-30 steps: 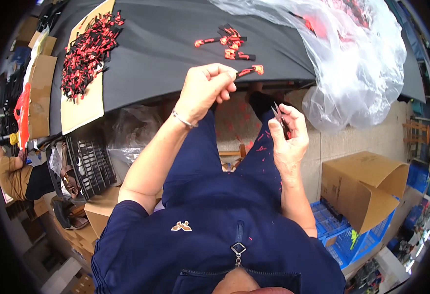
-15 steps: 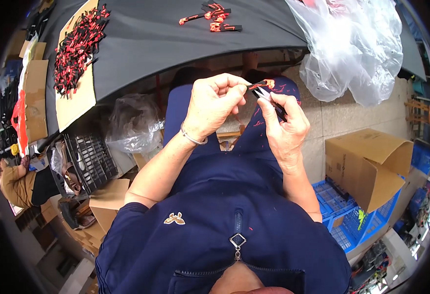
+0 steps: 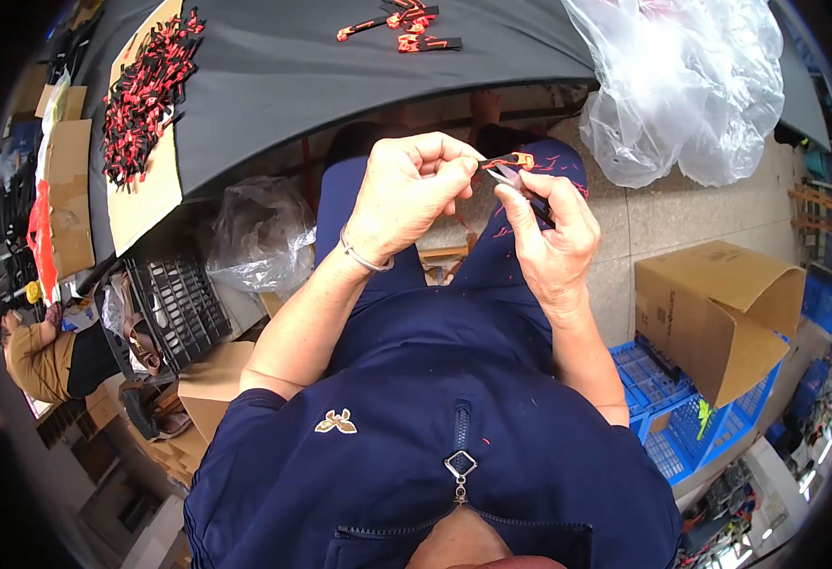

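Note:
My left hand (image 3: pixel 406 199), with a metal bangle on the wrist, pinches one end of a small black strip with an orange-red end (image 3: pixel 524 160) between thumb and fingertips. The strip points right, above my lap. Small thread snips (image 3: pixel 505 176) are gripped in my right hand (image 3: pixel 558 237), their pale blades just under the strip. Whether the blades touch it I cannot tell. Red thread scraps (image 3: pixel 553 169) lie on my dark blue trousers. Several similar black-and-red strips (image 3: pixel 418 43) rest on the black-covered table (image 3: pixel 283 85) ahead.
At the table's left, a heap of black-and-red strips (image 3: pixel 146 114) lies on a cardboard sheet (image 3: pixel 155 194). Clear plastic bags (image 3: pixel 682 95) hang at its right edge. A cardboard box (image 3: pixel 696 308) stands on blue crates (image 3: pixel 658 446). Far left, another person (image 3: pixel 41 356) is seen.
The snips' blades look wider apart and shifted slightly left beneath the strip. My left hand keeps its pinch nearly in place. The whole view has moved slightly.

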Demonstrator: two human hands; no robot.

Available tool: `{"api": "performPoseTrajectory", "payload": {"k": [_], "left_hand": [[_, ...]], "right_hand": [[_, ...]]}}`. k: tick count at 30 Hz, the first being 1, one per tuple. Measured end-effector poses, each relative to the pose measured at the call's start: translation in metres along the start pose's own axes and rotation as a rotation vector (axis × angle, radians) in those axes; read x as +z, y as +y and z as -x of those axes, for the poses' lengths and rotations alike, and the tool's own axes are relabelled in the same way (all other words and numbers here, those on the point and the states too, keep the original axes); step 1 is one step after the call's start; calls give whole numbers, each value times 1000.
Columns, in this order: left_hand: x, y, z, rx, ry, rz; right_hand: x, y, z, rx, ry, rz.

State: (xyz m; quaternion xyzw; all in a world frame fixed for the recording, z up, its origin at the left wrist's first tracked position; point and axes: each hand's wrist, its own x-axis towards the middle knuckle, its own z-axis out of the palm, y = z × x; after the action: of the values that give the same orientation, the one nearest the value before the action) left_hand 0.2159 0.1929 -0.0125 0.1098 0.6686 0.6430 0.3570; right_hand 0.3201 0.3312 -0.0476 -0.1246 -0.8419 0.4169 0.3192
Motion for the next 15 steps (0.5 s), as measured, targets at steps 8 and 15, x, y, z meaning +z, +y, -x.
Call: {"api": "performPoseTrajectory", "payload": {"k": [8,15], "left_hand": [[-1,-9,-4,-20,-13,50],[-5,-17,-12,-107,-31,152]], "right_hand": [[2,7,-1,-46,-30,74],[-1,7,-7,-3,-139,92]]}}
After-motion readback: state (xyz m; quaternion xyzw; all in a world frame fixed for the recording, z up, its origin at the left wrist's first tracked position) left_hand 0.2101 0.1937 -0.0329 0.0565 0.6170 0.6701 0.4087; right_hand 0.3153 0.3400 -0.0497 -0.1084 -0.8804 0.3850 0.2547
